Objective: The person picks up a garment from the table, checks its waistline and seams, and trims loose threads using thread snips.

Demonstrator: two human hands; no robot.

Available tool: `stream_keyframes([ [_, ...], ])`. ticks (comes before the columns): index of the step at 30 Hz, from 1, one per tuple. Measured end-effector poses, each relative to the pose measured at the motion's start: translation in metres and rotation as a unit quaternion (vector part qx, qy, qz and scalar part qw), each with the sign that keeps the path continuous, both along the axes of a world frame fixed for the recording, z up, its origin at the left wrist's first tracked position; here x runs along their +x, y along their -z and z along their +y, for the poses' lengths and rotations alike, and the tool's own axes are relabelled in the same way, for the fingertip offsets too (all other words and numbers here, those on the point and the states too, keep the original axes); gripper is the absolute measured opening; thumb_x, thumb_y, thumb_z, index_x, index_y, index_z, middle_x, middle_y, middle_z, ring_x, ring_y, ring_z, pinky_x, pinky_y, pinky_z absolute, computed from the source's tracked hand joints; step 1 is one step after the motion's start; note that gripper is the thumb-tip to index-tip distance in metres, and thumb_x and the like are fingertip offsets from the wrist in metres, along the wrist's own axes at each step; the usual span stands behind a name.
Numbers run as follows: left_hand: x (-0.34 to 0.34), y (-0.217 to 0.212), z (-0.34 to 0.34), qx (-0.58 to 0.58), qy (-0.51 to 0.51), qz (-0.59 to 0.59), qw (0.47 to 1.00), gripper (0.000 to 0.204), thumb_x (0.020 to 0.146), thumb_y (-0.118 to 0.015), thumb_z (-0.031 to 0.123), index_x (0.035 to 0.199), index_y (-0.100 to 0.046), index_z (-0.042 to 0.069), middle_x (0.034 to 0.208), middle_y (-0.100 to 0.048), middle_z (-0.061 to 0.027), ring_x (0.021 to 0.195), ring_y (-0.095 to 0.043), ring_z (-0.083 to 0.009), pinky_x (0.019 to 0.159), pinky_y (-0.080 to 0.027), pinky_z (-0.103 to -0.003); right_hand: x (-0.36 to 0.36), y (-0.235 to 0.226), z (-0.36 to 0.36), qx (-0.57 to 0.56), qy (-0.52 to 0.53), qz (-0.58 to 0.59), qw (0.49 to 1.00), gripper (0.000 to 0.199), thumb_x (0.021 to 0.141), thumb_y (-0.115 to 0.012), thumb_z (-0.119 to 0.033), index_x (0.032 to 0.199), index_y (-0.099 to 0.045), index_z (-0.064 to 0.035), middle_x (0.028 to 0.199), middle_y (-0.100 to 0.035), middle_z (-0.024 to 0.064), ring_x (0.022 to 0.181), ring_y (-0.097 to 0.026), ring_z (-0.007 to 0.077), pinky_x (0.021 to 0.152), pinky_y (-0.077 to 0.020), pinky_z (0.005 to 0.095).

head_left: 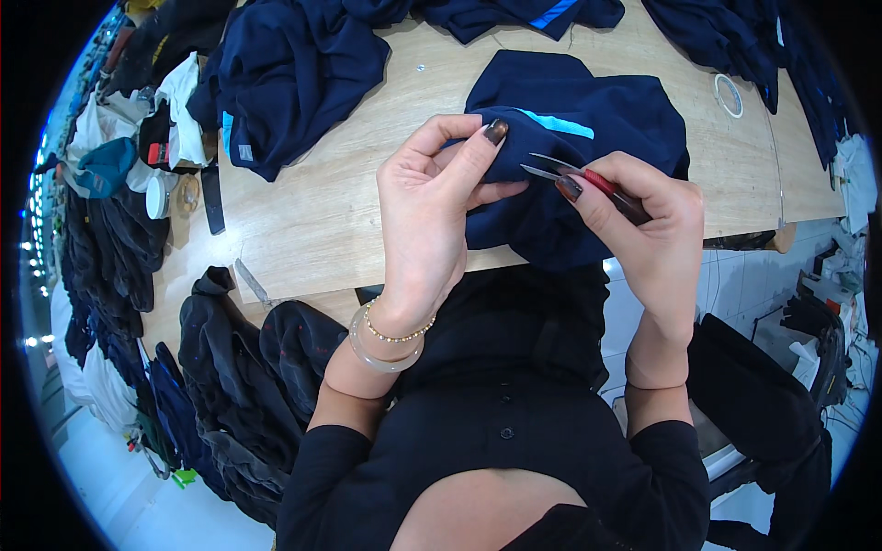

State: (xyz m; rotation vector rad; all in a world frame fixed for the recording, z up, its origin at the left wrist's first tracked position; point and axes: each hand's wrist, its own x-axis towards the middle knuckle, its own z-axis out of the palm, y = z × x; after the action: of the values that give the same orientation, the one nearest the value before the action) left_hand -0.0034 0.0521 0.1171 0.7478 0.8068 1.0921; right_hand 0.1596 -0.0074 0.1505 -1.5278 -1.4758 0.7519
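A navy garment (pixel 634 110) with a light-blue strip (pixel 562 124) lies bunched on the wooden table in front of me, its near part hanging over the edge. My left hand (pixel 427 188) pinches a fold of it between thumb and fingertips. Red-handled thread snips (pixel 599 181) are gripped in my right hand (pixel 652 216). Their two blades stand apart and point left, toward the pinched cloth. Any thread between the blades is too fine to make out.
More navy garments (pixel 294 73) are heaped at the far left of the table (pixel 317 216). A tape roll (pixel 738 110) lies at the far right. Dark clothes (pixel 230 358) hang at the near left edge. A white round tub (pixel 157 197) stands among cloths on the left.
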Motion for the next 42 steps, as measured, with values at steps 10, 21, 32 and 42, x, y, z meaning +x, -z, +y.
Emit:
stream_keyframes([
  [10, 0.001, -0.001, 0.001, -0.01, 0.017, -0.012, 1.0, 0.013, 0.093, -0.062, 0.005, 0.102, -0.062, -0.004, 0.091, -0.069, -0.0086, 0.078, -0.068, -0.0115, 0.068, -0.061, -0.028, 0.004, 0.015, 0.009, -0.02, -0.033, 0.277, 0.96, 0.01, 0.088, -0.066, -0.005, 0.092, -0.068, 0.0031, 0.075, -0.064, 0.0046, 0.053, -0.041, 0.0009, 0.048, -0.0269, 0.0169],
  [21, 0.004, 0.0, 0.003, 0.019, 0.006, 0.035, 0.999, 0.017, 0.093, -0.06, 0.009, 0.106, -0.064, -0.002, 0.091, -0.071, -0.0124, 0.076, -0.071, -0.0162, 0.064, -0.061, -0.028, 0.008, -0.005, -0.004, 0.037, 0.012, 0.017, 0.999, 0.005, 0.085, -0.069, -0.003, 0.085, -0.068, 0.0016, 0.065, -0.056, -0.0016, 0.056, -0.043, 0.0022, 0.051, -0.0268, 0.0177],
  [32, 0.006, 0.0, 0.002, 0.018, 0.009, 0.033, 0.999, 0.018, 0.094, -0.06, 0.01, 0.107, -0.063, -0.002, 0.091, -0.071, -0.0119, 0.075, -0.071, -0.0157, 0.064, -0.061, -0.028, 0.005, -0.006, -0.006, 0.022, 0.009, -0.041, 0.999, 0.006, 0.084, -0.07, -0.005, 0.084, -0.069, 0.0008, 0.061, -0.058, 0.0007, 0.053, -0.048, 0.0035, 0.049, -0.0297, 0.0175],
  [42, 0.005, -0.001, 0.002, 0.006, 0.013, 0.019, 1.0, 0.017, 0.094, -0.061, 0.009, 0.106, -0.063, -0.002, 0.09, -0.07, -0.0105, 0.076, -0.07, -0.0139, 0.064, -0.061, -0.029, 0.003, -0.009, -0.006, 0.029, 0.013, -0.063, 0.997, 0.006, 0.082, -0.071, -0.004, 0.082, -0.068, 0.001, 0.062, -0.059, 0.0013, 0.053, -0.049, 0.0042, 0.049, -0.0314, 0.0175],
])
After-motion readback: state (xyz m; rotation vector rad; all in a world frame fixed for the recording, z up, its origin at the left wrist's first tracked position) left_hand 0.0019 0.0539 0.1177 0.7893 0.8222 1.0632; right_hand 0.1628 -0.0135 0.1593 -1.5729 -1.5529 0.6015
